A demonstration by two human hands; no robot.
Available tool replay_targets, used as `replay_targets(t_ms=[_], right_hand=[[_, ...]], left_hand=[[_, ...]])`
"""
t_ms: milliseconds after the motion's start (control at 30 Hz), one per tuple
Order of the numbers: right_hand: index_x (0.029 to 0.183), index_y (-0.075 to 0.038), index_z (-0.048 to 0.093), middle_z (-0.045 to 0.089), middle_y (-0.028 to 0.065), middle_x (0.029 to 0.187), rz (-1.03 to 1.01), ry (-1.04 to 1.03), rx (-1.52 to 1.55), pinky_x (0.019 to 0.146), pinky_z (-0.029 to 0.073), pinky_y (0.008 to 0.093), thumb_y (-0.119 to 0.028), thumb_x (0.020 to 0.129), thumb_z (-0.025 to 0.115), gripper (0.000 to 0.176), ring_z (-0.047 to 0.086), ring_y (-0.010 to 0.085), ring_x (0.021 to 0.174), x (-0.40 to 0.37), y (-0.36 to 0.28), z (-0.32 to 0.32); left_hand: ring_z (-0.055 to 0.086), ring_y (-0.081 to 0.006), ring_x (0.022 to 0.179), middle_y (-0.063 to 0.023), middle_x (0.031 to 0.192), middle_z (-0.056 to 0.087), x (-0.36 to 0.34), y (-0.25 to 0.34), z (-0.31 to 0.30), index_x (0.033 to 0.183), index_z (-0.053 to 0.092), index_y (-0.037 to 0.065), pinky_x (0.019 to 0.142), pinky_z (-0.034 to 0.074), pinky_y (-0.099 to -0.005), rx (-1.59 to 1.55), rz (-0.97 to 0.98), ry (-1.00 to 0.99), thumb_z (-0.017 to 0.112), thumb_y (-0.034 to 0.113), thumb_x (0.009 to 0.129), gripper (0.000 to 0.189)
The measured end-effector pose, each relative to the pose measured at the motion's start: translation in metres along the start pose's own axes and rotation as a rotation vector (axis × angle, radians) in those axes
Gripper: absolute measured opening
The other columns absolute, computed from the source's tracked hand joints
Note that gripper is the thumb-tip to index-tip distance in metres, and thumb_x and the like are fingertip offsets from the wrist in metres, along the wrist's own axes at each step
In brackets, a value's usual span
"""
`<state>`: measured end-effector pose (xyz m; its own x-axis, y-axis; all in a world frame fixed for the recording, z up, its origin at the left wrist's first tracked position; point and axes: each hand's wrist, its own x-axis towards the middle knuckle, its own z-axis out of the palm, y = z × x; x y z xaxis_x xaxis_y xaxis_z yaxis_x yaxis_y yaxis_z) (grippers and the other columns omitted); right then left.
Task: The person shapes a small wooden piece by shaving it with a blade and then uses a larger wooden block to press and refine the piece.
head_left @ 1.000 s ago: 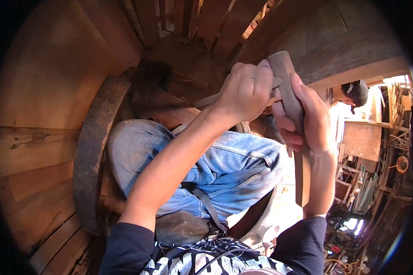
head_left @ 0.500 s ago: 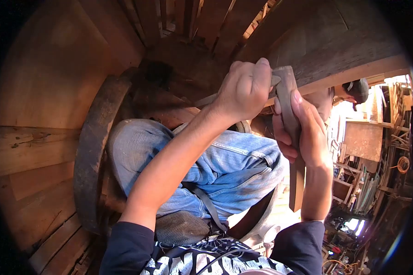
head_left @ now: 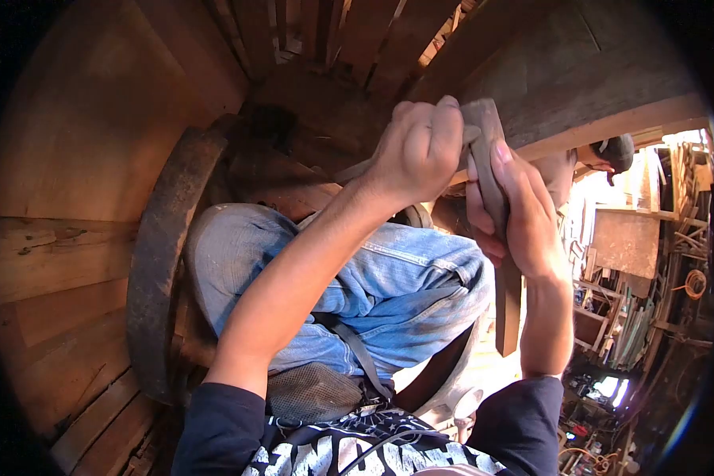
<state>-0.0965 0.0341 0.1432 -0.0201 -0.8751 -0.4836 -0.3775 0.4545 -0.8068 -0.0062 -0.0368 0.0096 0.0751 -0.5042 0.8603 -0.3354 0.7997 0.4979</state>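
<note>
My right hand (head_left: pixel 527 214) is wrapped around a long wooden bar (head_left: pixel 509 313), which points down past my wrist with its top end (head_left: pixel 481 115) up by my left fist. My left hand (head_left: pixel 420 151) is closed around a slim tool with a rounded end (head_left: pixel 470 135). That rounded end sits right at the side of the bar's upper part. Most of the tool is hidden inside the fist. A thin pale strip (head_left: pixel 353 171) shows beyond my left wrist. My bent legs in blue jeans (head_left: pixel 404 285) are below both hands.
A thick curved timber (head_left: pixel 166 262) stands left of my knee, before planked walls (head_left: pixel 63 254). A heavy beam (head_left: pixel 603 123) slants across the upper right. Another person in a cap (head_left: pixel 615 155) is behind it. Stacked boards (head_left: pixel 627 242) and coiled orange cable (head_left: pixel 694 284) lie far right.
The wooden bar and my right hand have shifted slightly up and left. My left fist has moved a little the same way, its grip unchanged.
</note>
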Motion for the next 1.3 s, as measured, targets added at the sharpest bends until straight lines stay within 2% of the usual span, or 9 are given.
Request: replay_targets(t_ms=[67,200,300,367,500,633,767,833,1300], right_hand=[[0.095,-0.004,0.048,0.042,0.0026,0.054,0.021,0.027,0.006,0.034,0.029,0.0225,-0.045,0.1,0.033,0.045,0.037,0.0091,0.036,-0.003,0.003,0.0],[0.096,-0.003,0.049,0.041,0.0023,0.053,0.025,0.026,-0.015,0.034,0.029,0.0221,-0.045,0.1,0.033,0.045,0.037,0.0088,0.036,-0.004,0.001,-0.003],[0.097,-0.003,0.05,0.041,0.0021,0.054,-0.028,0.006,-0.036,0.034,0.029,0.0223,-0.045,0.1,0.033,0.045,0.037,0.0084,0.036,0.001,0.001,0.0],[0.098,-0.003,0.05,0.041,0.0021,0.054,-0.018,0.011,-0.032,0.034,0.029,0.0223,-0.045,0.1,0.033,0.045,0.037,0.0084,0.036,-0.006,0.001,0.001],[0.099,-0.003,0.049,0.042,0.0018,0.055,0.042,0.03,-0.033,0.034,0.03,0.0221,-0.046,0.1,0.034,0.045,0.037,0.0085,0.037,-0.01,-0.001,-0.002],[0.096,-0.004,0.049,0.042,0.0018,0.055,0.003,0.017,-0.036,0.034,0.03,0.022,-0.044,0.1,0.034,0.043,0.037,0.0085,0.037,-0.002,-0.005,-0.001],[0.096,-0.004,0.048,0.042,0.0018,0.055,0.011,0.036,-0.027,0.034,0.03,0.0219,-0.042,0.101,0.032,0.042,0.038,0.0085,0.038,-0.007,0.0,-0.003],[0.096,-0.003,0.049,0.041,0.0017,0.054,0.025,0.045,-0.029,0.034,0.03,0.0219,-0.042,0.101,0.033,0.043,0.038,0.0085,0.037,-0.01,-0.002,-0.002],[0.098,-0.004,0.05,0.042,0.0015,0.055,0.001,0.029,-0.06,0.034,0.03,0.0219,-0.044,0.101,0.034,0.044,0.037,0.0081,0.036,-0.003,-0.002,-0.001]], left_hand=[[0.054,-0.0371,0.048,-0.0153,0.055,0.053,0.005,0.001,-0.006,0.075,0.048,0.0,0.05,0.043,-0.0472,-0.439,-0.351,-0.243,0.052,0.003,0.081,0.007],[0.056,-0.0334,0.051,-0.0133,0.055,0.054,-0.001,0.0,0.002,0.078,0.051,-0.003,0.049,0.043,-0.0402,-0.304,-0.287,-0.248,0.052,0.01,0.085,0.015],[0.056,-0.0332,0.049,-0.0156,0.053,0.053,0.003,0.0,0.001,0.072,0.047,-0.003,0.046,0.041,-0.0393,-0.092,-0.104,0.027,0.04,0.015,0.09,0.026],[0.057,-0.0323,0.051,-0.0151,0.055,0.055,0.011,0.005,-0.012,0.072,0.048,-0.002,0.048,0.042,-0.0382,-0.404,-0.413,-0.204,0.038,0.017,0.091,0.028],[0.057,-0.032,0.052,-0.0147,0.056,0.055,0.01,0.004,-0.008,0.075,0.049,-0.002,0.049,0.043,-0.0384,-0.579,-0.507,-0.281,0.044,0.015,0.089,0.022],[0.057,-0.0322,0.052,-0.0129,0.059,0.055,-0.003,-0.002,0.006,0.086,0.047,-0.002,0.049,0.043,-0.0396,-0.055,0.014,0.02,0.06,0.009,0.08,0.018],[0.058,-0.0324,0.053,-0.014,0.059,0.055,0.002,0.0,-0.001,0.081,0.048,-0.003,0.049,0.043,-0.0395,-0.174,-0.074,-0.125,0.053,0.011,0.085,0.015],[0.058,-0.0339,0.053,-0.0152,0.058,0.055,0.013,0.007,-0.013,0.073,0.047,-0.002,0.048,0.042,-0.0394,-0.545,-0.509,-0.35,0.044,0.012,0.088,0.02],[0.058,-0.0352,0.053,-0.0159,0.058,0.054,-0.001,-0.001,0.003,0.08,0.048,-0.003,0.048,0.043,-0.0381,-0.264,-0.169,-0.138,0.048,0.008,0.087,0.013]])
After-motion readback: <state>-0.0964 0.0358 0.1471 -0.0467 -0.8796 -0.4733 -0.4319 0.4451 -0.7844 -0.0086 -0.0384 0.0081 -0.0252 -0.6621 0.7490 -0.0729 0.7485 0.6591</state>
